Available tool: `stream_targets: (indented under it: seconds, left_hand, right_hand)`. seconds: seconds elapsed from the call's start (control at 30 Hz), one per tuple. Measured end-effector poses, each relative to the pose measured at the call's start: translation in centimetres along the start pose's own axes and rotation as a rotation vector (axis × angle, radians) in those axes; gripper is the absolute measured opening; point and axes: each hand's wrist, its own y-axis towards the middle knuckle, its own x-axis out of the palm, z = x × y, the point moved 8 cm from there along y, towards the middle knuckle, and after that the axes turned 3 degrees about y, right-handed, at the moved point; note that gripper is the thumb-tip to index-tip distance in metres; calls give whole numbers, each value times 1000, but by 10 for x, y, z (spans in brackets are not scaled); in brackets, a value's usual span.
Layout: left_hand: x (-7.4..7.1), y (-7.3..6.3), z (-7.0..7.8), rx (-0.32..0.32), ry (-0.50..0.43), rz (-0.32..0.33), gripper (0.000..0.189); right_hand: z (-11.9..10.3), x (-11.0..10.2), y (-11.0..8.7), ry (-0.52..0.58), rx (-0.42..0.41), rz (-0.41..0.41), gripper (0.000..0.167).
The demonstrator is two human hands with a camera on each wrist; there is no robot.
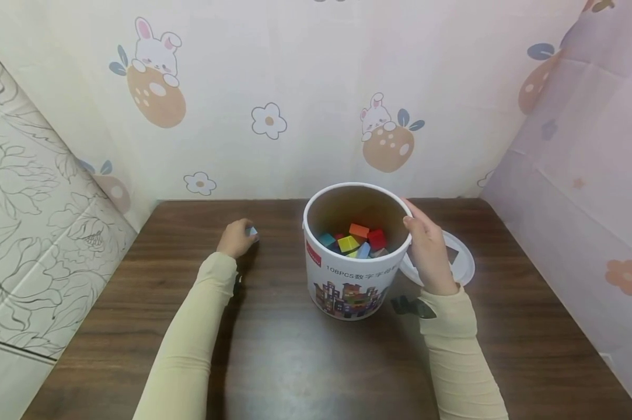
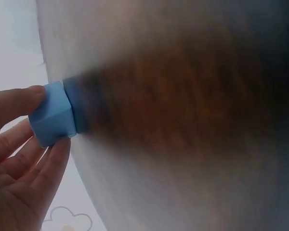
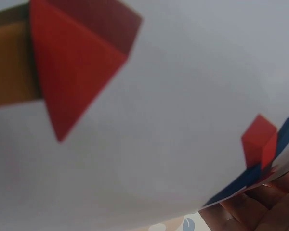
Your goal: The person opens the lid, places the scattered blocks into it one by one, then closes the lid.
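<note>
A light blue block (image 1: 252, 231), with two flat faces showing in the left wrist view, is pinched between the thumb and fingers of my left hand (image 1: 236, 238). It sits right at the tabletop, toward the back left of the table. My right hand (image 1: 430, 251) grips the right rim of a white printed bucket (image 1: 316, 277), thumb over the edge. Inside the bucket lie several coloured blocks, among them a yellow block (image 1: 348, 244), an orange block (image 1: 359, 230) and a red block (image 1: 377, 239). Printed red shapes on the bucket's wall fill the right wrist view.
A white round lid (image 1: 465, 265) lies on the dark wooden table (image 1: 289, 361), partly hidden behind my right hand. Patterned cloth (image 1: 316, 87) hangs along the table's back edge, with more on the right side. A flower-patterned panel (image 1: 37, 192) stands on the left.
</note>
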Motion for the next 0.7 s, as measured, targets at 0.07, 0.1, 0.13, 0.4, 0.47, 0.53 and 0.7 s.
stream_targets:
  seconds: [0.07, 0.1, 0.13, 0.4, 0.47, 0.53, 0.7]
  left_hand:
    - [0, -2, 0, 7, -7, 6, 46]
    - [0, -3, 0, 11, -8, 6, 46]
    - [0, -4, 0, 18, -9, 9, 45]
    - [-6, -11, 12, 90, -39, 15, 40]
    - [-10, -13, 17, 116, -42, 25, 40]
    - [-15, -15, 25, 145, -45, 40, 39]
    - [-37, -21, 53, 209, -71, 87, 38]
  right_hand:
    - [0, 1, 0, 2, 1, -3, 47]
    - [0, 1, 0, 2, 1, -4, 47]
    - [0, 1, 0, 3, 2, -5, 47]
    - [-1, 0, 1, -7, -13, 3, 46]
    - [-1, 0, 1, -5, -23, 6, 45]
    - [-2, -1, 1, -3, -29, 9, 45]
    - [-3, -1, 1, 0, -32, 14, 45]
